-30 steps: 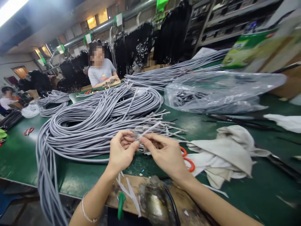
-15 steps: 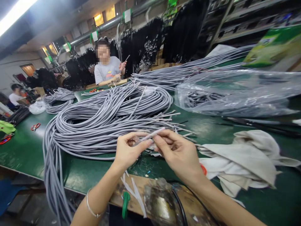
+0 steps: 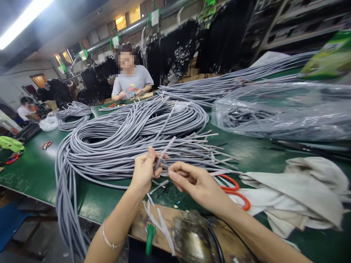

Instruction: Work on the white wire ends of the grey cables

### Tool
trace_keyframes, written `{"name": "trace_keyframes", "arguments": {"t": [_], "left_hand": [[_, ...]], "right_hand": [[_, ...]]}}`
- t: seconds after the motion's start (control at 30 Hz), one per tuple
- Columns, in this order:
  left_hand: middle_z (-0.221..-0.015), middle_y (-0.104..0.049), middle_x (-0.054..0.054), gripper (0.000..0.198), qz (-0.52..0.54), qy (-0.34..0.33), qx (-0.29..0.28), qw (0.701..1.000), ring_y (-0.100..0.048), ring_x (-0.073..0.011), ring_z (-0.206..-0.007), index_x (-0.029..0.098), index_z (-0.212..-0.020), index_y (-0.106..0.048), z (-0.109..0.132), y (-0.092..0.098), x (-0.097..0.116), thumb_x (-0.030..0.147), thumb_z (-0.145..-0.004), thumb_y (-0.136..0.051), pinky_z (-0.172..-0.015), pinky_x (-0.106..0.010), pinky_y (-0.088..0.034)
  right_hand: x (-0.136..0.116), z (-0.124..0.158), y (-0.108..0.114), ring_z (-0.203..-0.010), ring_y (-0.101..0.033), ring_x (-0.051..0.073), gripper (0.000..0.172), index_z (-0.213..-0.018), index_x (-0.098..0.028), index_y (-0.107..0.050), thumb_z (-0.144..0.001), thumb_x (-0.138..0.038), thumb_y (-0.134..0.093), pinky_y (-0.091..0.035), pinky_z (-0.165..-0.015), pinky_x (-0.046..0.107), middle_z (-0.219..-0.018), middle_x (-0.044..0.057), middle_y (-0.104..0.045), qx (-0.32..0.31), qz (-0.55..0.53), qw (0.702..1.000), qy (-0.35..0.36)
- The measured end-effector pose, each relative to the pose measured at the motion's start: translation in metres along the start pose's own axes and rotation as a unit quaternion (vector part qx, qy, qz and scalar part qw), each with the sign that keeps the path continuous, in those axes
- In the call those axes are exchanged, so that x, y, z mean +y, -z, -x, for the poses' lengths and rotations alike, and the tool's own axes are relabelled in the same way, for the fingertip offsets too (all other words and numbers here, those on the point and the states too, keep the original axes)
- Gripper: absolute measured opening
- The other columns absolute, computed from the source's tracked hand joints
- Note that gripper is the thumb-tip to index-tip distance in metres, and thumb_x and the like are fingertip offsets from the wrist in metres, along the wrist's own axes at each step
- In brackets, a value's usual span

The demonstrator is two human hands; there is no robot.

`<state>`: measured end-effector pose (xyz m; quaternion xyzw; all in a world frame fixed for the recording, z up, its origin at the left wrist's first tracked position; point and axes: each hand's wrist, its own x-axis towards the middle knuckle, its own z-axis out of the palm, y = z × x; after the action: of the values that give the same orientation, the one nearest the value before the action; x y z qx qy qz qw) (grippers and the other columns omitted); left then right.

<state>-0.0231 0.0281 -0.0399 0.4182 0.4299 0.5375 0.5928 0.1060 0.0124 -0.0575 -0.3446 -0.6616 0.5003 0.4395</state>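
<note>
My left hand (image 3: 144, 168) is closed on a grey cable end (image 3: 167, 147), whose pale tip points up and to the right. Close to its right side, my right hand (image 3: 189, 179) has thumb and forefinger pinched together near the cable; whatever lies between those fingertips is too small to make out. Behind both hands, a large coiled bundle of grey cables (image 3: 109, 146) covers the table, its pale stripped ends fanning out to the right. Scissors with orange handles (image 3: 244, 199) lie beside my right forearm, partly hidden by it.
Off-white cloth (image 3: 304, 190) lies at the right, below a clear plastic bag (image 3: 285, 113) of dark parts. A wooden board (image 3: 164, 219) at the front edge bears a metal device (image 3: 192, 233) and a green clip (image 3: 150, 239). A person (image 3: 131, 80) sits across the green table (image 3: 35, 179).
My hands have moved slightly apart. The cable end now points more steeply upward in my left hand, and my right fingers have come off its tip. The orange-handled scissors show more.
</note>
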Motion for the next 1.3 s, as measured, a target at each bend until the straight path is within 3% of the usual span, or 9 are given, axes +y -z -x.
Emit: {"name": "trace_keyframes", "arguments": {"t": [0.17,0.33,0.5,0.6,0.73,0.87,1.0,1.13,1.3], "left_hand": [[-0.048,-0.044,0.004,0.061,0.023,0.024,-0.071,0.997,-0.031,0.0001,-0.036,0.006,-0.067,-0.066,0.001,0.006,0.007,0.062,-0.046,-0.077,-0.037,-0.016,-0.015],[-0.05,-0.053,0.004,0.045,0.0,-0.033,-0.008,0.999,-0.041,-0.0032,-0.041,0.009,-0.065,-0.064,0.0,0.008,0.01,0.037,-0.037,-0.087,-0.041,-0.018,-0.03],[-0.048,-0.053,0.003,0.039,-0.106,-0.085,0.014,0.991,-0.042,-0.0053,-0.041,0.01,-0.068,-0.065,0.003,0.007,0.009,0.043,-0.051,-0.079,-0.041,-0.02,-0.033],[-0.044,-0.045,0.005,0.045,-0.148,-0.091,-0.044,0.984,-0.037,-0.0043,-0.038,0.01,-0.064,-0.063,0.007,0.005,0.01,0.054,-0.059,-0.072,-0.039,-0.02,-0.026],[-0.044,-0.04,0.006,0.055,-0.145,-0.026,-0.152,0.977,-0.029,-0.0019,-0.034,0.012,-0.056,-0.054,0.01,0.005,0.01,0.066,-0.06,-0.066,-0.036,-0.019,-0.019],[-0.037,-0.031,0.009,0.056,-0.138,0.047,-0.203,0.968,-0.024,-0.0017,-0.03,0.014,-0.053,-0.049,0.011,0.005,0.009,0.068,-0.059,-0.065,-0.034,-0.019,-0.015],[-0.039,-0.034,0.008,0.055,-0.133,0.03,-0.179,0.974,-0.024,-0.0015,-0.03,0.015,-0.055,-0.05,0.011,0.003,0.006,0.067,-0.059,-0.065,-0.032,-0.019,-0.015],[-0.041,-0.038,0.007,0.05,-0.172,-0.022,-0.133,0.976,-0.029,-0.0033,-0.032,0.015,-0.058,-0.052,0.013,0.0,0.003,0.063,-0.067,-0.061,-0.034,-0.019,-0.021],[-0.068,-0.065,-0.005,0.018,-0.284,-0.195,-0.028,0.938,-0.055,-0.0125,-0.06,0.013,-0.079,-0.069,0.016,0.001,0.002,0.031,-0.075,-0.064,-0.057,-0.023,-0.043]], "right_hand": [[0.002,-0.006,0.001,-0.045,-0.036,0.008,0.035,-0.064,-0.018,-0.052,-0.07,-0.052,-0.054,-0.028,-0.044,0.023,-0.05,-0.004,-0.04,-0.015,0.048,0.997,-0.055],[-0.006,0.0,0.002,-0.045,-0.029,0.007,0.039,-0.045,-0.018,-0.046,-0.069,-0.046,-0.056,-0.024,-0.044,0.024,-0.043,-0.004,-0.034,-0.103,0.125,0.985,-0.059],[-0.013,0.003,0.011,-0.042,-0.031,0.008,0.039,-0.047,-0.02,-0.045,-0.072,-0.047,-0.057,-0.027,-0.04,0.023,-0.044,-0.003,-0.036,0.197,0.089,0.976,0.039],[-0.012,0.002,0.015,-0.044,-0.039,0.009,0.022,-0.066,-0.022,-0.057,-0.07,-0.043,-0.063,-0.032,-0.039,0.022,-0.055,-0.002,-0.048,0.273,0.05,0.959,0.057],[-0.009,0.002,0.015,-0.043,-0.035,0.006,0.04,-0.104,-0.023,-0.062,-0.067,-0.035,-0.068,-0.029,-0.036,0.021,-0.073,-0.001,-0.053,0.192,0.023,0.979,0.068],[-0.005,0.001,0.013,-0.051,-0.046,0.01,0.024,-0.083,-0.02,-0.071,-0.067,-0.037,-0.069,-0.038,-0.043,0.023,-0.069,0.002,-0.058,0.147,0.024,0.986,0.081],[-0.001,-0.002,0.012,-0.048,-0.047,0.012,0.025,-0.055,-0.019,-0.065,-0.065,-0.041,-0.071,-0.038,-0.043,0.025,-0.052,0.002,-0.056,0.225,0.049,0.968,0.105],[-0.004,-0.001,0.012,-0.044,-0.041,0.01,0.027,-0.053,-0.02,-0.062,-0.071,-0.039,-0.067,-0.032,-0.04,0.024,-0.049,0.0,-0.052,0.253,0.134,0.947,0.145],[-0.006,0.003,0.01,-0.048,-0.047,0.012,0.018,-0.061,-0.021,-0.062,-0.076,-0.032,-0.063,-0.036,-0.044,0.025,-0.056,0.0,-0.057,0.258,0.148,0.94,0.166]]}}
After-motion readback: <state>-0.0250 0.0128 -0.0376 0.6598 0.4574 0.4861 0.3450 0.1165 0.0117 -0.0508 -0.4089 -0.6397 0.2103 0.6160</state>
